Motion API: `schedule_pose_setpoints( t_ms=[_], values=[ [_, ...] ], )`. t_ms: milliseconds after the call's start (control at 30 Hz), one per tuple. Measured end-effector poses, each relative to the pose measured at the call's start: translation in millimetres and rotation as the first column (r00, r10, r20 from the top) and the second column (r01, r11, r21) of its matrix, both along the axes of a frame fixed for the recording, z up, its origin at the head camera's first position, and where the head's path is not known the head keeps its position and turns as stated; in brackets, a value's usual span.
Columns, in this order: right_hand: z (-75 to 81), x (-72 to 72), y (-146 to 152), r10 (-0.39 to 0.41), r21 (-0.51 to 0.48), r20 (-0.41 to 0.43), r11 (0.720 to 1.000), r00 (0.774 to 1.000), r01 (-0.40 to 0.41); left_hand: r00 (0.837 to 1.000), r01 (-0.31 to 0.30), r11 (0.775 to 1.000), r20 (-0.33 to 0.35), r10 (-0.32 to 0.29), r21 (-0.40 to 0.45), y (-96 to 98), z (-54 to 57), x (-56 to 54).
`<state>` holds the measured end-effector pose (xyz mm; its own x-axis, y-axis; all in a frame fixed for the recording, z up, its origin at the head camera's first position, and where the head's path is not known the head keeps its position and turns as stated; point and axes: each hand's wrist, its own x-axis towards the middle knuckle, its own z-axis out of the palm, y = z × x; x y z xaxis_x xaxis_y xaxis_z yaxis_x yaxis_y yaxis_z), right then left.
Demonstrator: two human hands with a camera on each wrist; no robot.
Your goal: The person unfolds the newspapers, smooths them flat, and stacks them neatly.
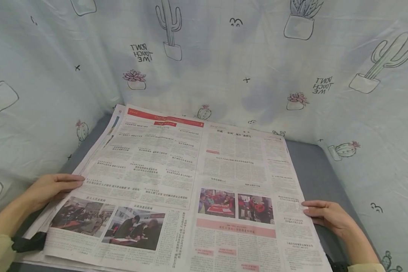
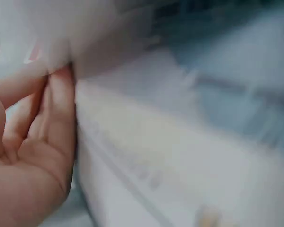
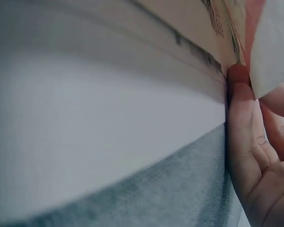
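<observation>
An open newspaper (image 1: 191, 170) lies spread wide, with printed columns, red banners and several colour photos facing up. At its left edge my left hand (image 1: 59, 185) pinches the paper, thumb above and fingers below. On the opposite side my right hand (image 1: 329, 216) pinches the right edge between thumb and fingers. The right wrist view shows a page corner (image 3: 274, 47) between the thumb and fingers of the right hand (image 3: 255, 156). In the left wrist view the paper by the left hand (image 2: 42, 151) is blurred.
Under the newspaper is a dark grey surface (image 1: 302, 158), showing along the right and upper left. More sheets (image 1: 113, 119) stick out past the newspaper's left side. Pale cloth (image 1: 210, 49) printed with cacti rises behind and on both sides.
</observation>
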<state>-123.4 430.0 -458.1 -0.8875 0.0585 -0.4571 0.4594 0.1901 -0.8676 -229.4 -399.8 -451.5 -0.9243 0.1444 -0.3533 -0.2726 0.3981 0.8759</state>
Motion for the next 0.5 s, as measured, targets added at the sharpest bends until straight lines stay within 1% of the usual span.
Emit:
schedule_pose_setpoints(
  t_ms=[67,133,167,233,300,367,433,500],
  values=[
    [1.6,0.2,1,0.008,-0.004,0.0,1.0,1.0,-0.008,0.998,0.061,0.998,-0.026,-0.061,-0.026,-0.6,5.7,-0.3],
    [4.1,0.6,3,0.022,0.0,0.003,1.0,1.0,-0.022,0.991,0.12,0.989,-0.053,-0.124,-0.084,0.5,12.7,0.1],
    [5.8,1.1,5,0.035,0.005,0.003,0.999,0.999,-0.035,0.986,0.147,0.981,-0.061,-0.156,-0.128,1.6,16.6,0.3],
    [9.6,2.0,6,0.05,0.027,0.005,0.998,0.999,-0.05,0.973,0.191,0.957,-0.084,-0.214,-0.221,4.3,25.3,1.4],
    [14.0,2.4,6,0.06,0.051,0.001,0.997,0.998,-0.06,0.965,0.207,0.935,-0.1,-0.244,-0.289,8.3,34.1,2.8],
    [18.8,2.7,6,0.066,0.082,-0.008,0.994,0.998,-0.065,0.957,0.207,0.916,-0.121,-0.262,-0.344,13.8,42.6,3.4],
    [24.1,2.4,4,0.056,0.113,-0.016,0.992,0.998,-0.053,0.95,0.195,0.906,-0.159,-0.27,-0.376,21.0,50.3,4.4],
    [30.5,1.9,2,0.061,0.166,-0.028,0.985,0.998,-0.055,0.94,0.168,0.89,-0.204,-0.274,-0.424,31.7,56.6,5.1]
  ],
)
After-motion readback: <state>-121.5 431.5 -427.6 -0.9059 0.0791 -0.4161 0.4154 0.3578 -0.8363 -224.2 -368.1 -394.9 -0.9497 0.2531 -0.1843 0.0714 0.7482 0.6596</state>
